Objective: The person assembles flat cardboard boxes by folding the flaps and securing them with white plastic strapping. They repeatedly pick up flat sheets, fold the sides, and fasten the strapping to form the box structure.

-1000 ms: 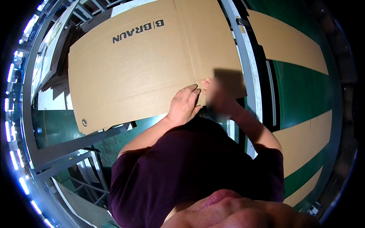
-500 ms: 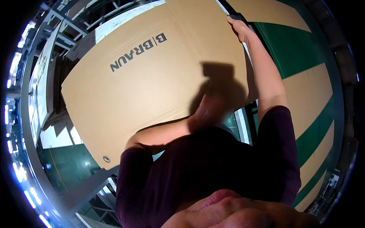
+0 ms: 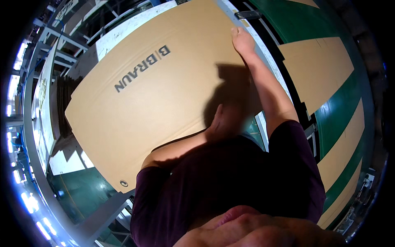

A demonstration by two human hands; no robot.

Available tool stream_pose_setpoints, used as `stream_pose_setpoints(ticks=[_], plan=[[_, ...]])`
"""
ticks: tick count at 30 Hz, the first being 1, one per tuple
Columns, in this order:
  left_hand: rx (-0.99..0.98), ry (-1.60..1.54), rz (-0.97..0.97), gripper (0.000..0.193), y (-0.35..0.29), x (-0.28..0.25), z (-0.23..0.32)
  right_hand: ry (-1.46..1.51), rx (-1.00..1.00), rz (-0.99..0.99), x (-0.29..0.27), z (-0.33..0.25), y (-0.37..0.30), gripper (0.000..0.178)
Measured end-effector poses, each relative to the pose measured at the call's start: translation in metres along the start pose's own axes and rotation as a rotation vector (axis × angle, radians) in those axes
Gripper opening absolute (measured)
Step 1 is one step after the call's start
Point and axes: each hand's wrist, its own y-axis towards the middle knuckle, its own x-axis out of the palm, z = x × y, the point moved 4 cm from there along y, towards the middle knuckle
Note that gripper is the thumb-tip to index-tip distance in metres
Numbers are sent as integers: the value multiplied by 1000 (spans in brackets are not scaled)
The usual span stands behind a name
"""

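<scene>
A large flat sheet of brown cardboard (image 3: 164,103) with dark print lies in front of me over a pale work surface. At its far right edge my right hand (image 3: 242,40) is closed, fingers curled on the cardboard. My left hand (image 3: 224,120) rests at the near edge of the same sheet, its thumb raised over the surface. Deep shadow and blur hide its other fingers, so its grip is unclear. Just beyond the right hand, and apart from it, a black bracket (image 3: 248,15) sits on the metal rail.
On the right runs a green conveyor belt (image 3: 335,101) carrying several cardboard sheets (image 3: 319,74). A stack of cardboard (image 3: 61,103) stands at the left. Grey metal framing (image 3: 68,35) lies far left, and a grey beam (image 3: 103,212) at near left.
My right hand has come left and slightly nearer, away from the black bracket, and the sheet has shifted slightly left with it. Sheets on the green belt have moved farther away.
</scene>
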Motion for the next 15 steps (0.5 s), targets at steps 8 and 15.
stream_pose_setpoints(ticks=[8,15], plan=[[34,202,97,38,-5,-35,16,5,120,256,-55,288,-25,27],[-79,260,15,33,-9,-49,28,-992,635,-515,-121,477,-112,75]])
